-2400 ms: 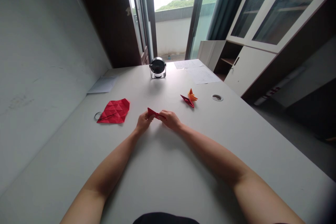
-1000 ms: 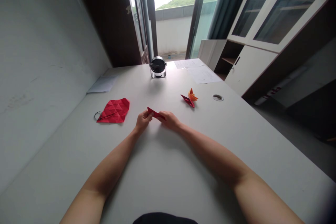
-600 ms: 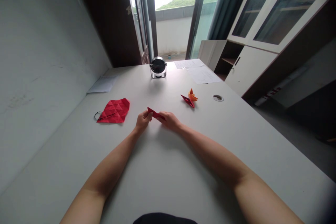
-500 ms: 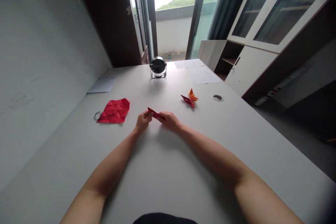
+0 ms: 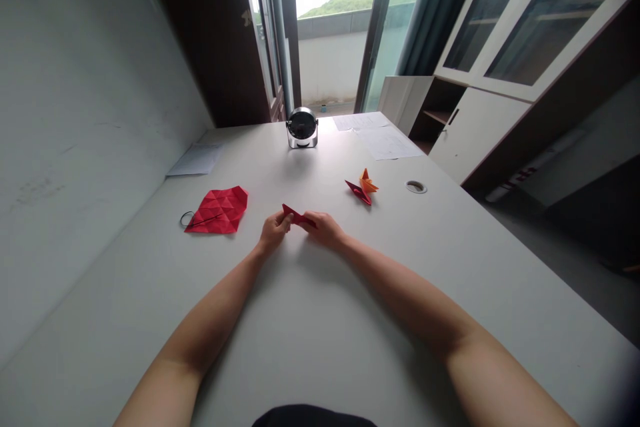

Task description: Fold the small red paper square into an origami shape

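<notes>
Between my two hands is a small piece of folded red paper (image 5: 296,217), held just over the white table (image 5: 280,347). My left hand (image 5: 275,229) pinches its left end, thumb on the near side. On its right end my right hand (image 5: 324,229) is closed, its fingers partly covering the paper. Farther right lie a folded red paper boat shape (image 5: 359,193) and an orange folded paper figure (image 5: 369,181), touching or nearly so. A creased, unfolded red sheet (image 5: 220,210) rests to the left, with a thin black cord loop (image 5: 187,219) across it.
A round black and silver device (image 5: 302,127) on a stand is at the far side of the table. White papers lie at the back left (image 5: 195,159) and back right (image 5: 387,144). A cable hole (image 5: 416,187) sits near the right edge. A wall borders the left side.
Almost nothing differs. Both hands keep their grip on the folded red paper in nearly the same place, and the whole view has shifted very slightly.
</notes>
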`<move>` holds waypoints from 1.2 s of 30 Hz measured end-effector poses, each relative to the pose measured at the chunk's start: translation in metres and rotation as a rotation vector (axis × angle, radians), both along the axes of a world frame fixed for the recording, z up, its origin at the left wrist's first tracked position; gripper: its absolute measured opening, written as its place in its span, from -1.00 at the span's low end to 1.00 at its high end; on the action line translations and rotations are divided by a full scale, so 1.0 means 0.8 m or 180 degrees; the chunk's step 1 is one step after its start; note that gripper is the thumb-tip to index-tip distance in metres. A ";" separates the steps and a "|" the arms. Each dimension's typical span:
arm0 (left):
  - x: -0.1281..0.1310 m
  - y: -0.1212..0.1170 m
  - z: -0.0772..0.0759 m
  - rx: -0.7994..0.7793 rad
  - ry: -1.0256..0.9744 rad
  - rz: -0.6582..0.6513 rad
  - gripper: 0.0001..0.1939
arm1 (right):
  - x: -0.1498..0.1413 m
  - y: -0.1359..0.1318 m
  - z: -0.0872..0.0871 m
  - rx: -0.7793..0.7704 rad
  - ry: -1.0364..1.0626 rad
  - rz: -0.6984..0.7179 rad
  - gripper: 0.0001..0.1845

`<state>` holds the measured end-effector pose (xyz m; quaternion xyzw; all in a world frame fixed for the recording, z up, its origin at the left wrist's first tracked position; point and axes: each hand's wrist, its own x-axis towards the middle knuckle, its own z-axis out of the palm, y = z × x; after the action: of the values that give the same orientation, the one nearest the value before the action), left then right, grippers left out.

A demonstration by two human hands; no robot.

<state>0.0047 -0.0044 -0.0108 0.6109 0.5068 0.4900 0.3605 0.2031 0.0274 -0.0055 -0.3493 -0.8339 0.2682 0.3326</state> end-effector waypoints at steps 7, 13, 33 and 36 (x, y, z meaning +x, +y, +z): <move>0.001 0.002 -0.001 -0.0016 0.0017 0.0026 -0.61 | -0.001 -0.001 0.000 0.0016 -0.0072 -0.0083 -0.77; 0.002 0.002 -0.002 -0.0067 -0.0001 -0.0019 -0.65 | -0.003 0.000 -0.002 0.0078 -0.0129 -0.0216 -0.81; 0.001 0.002 -0.005 -0.0007 0.0218 0.0000 -0.73 | -0.002 0.000 0.002 0.0019 -0.0191 -0.0159 -0.84; 0.001 0.003 -0.006 0.0036 0.0234 0.0007 -0.73 | -0.002 0.000 0.002 0.0022 -0.0187 -0.0156 -0.83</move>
<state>0.0055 -0.0023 -0.0157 0.6300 0.5175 0.4704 0.3375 0.2015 0.0273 -0.0039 -0.3762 -0.8354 0.2468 0.3157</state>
